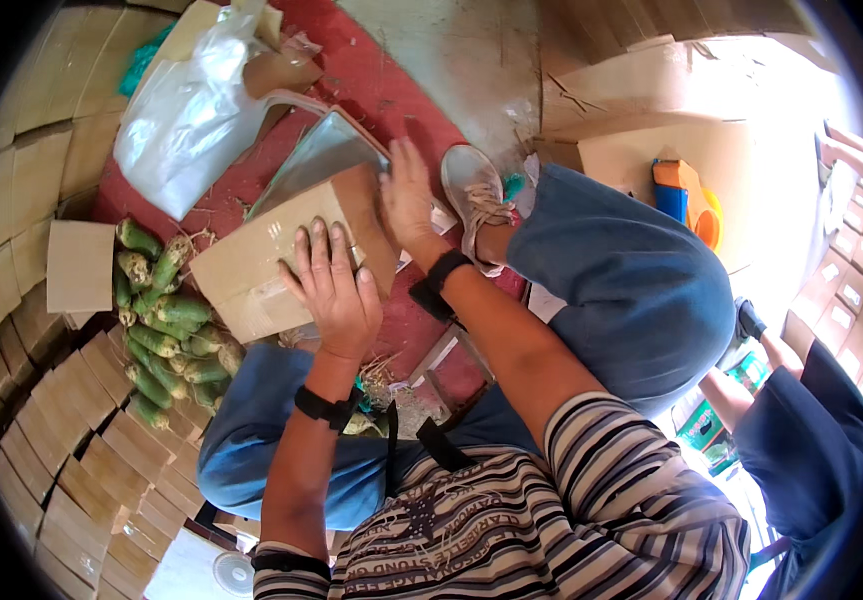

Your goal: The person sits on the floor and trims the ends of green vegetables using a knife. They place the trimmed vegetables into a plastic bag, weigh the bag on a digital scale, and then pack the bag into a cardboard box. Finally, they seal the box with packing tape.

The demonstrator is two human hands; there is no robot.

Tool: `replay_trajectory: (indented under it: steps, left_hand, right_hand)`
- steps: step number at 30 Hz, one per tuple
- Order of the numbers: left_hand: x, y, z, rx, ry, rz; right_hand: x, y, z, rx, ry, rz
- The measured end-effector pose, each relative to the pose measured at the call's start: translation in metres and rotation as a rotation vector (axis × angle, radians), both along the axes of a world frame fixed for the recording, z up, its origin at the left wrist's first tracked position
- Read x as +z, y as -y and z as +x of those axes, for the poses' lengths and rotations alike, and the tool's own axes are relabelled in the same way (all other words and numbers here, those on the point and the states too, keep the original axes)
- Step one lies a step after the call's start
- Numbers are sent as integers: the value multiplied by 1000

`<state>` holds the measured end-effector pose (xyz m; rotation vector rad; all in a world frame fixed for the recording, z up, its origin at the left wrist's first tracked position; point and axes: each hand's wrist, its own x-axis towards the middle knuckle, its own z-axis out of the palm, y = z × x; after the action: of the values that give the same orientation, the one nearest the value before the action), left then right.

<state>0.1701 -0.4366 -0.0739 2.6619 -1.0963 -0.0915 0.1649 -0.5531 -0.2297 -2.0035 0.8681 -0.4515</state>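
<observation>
A taped cardboard box lies tilted in front of me, over the lower end of a grey metal-framed tray or scale. My left hand rests flat on the box's top face, its fingers spread. My right hand is upright at the box's far right end, palm side towards it; it looks slightly blurred, and whether it touches the box I cannot tell. To the left of the box lies a heap of green radishes with roots and cut tops. Neither hand grips anything.
Clear plastic bags lie at the upper left. Stacked cardboard boxes line the left side. An orange and blue tape dispenser sits on a carton at the right. My shoe is on the red floor covering. Another person's legs show at the right.
</observation>
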Motion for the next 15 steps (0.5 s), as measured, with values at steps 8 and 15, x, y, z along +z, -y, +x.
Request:
replay_trajectory:
  steps: [8, 15]
  left_hand:
    - [-6, -132, 97, 691, -96, -284]
    - [-15, -159, 83, 1107, -747, -632]
  right_hand:
    - [41, 15, -2, 91, -96, 884]
    - [49, -34, 16, 144, 62, 851]
